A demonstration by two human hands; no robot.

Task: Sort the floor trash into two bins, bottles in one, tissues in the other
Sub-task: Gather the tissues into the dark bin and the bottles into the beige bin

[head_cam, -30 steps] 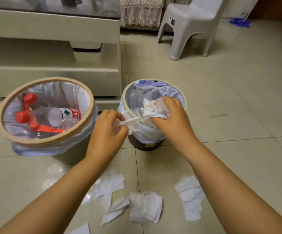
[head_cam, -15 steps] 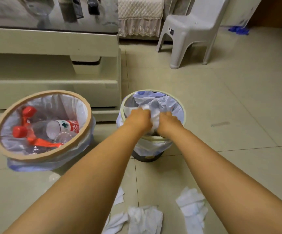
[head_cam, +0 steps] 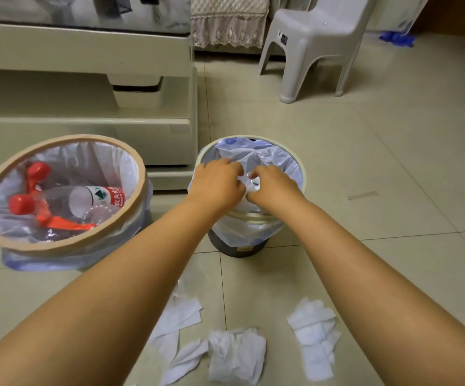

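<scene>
- Our fingertips (head_cam: 239, 178) are curling around a crumpled white tissue wad (head_cam: 249, 183), left hand (head_cam: 220, 185) and right hand (head_cam: 274, 188) both pinching it.
- A second ago we were carrying this wad near the rim; now we are holding it low inside the small dark bin with the white liner (head_cam: 289, 157), so we are probably about to release it.
- Left of that bin, the tan-rimmed round bin (head_cam: 139, 168) is holding clear red-capped plastic bottles (head_cam: 81, 201).
- In front of that bin, flat white tissues (head_cam: 236, 355) are lying on the tiled floor (head_cam: 365, 162), waiting for us.

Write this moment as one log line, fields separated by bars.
step: drop tissue | left hand, right hand: over right bin, on tissue wad | left bin: bottles | floor: tissues remain
</scene>
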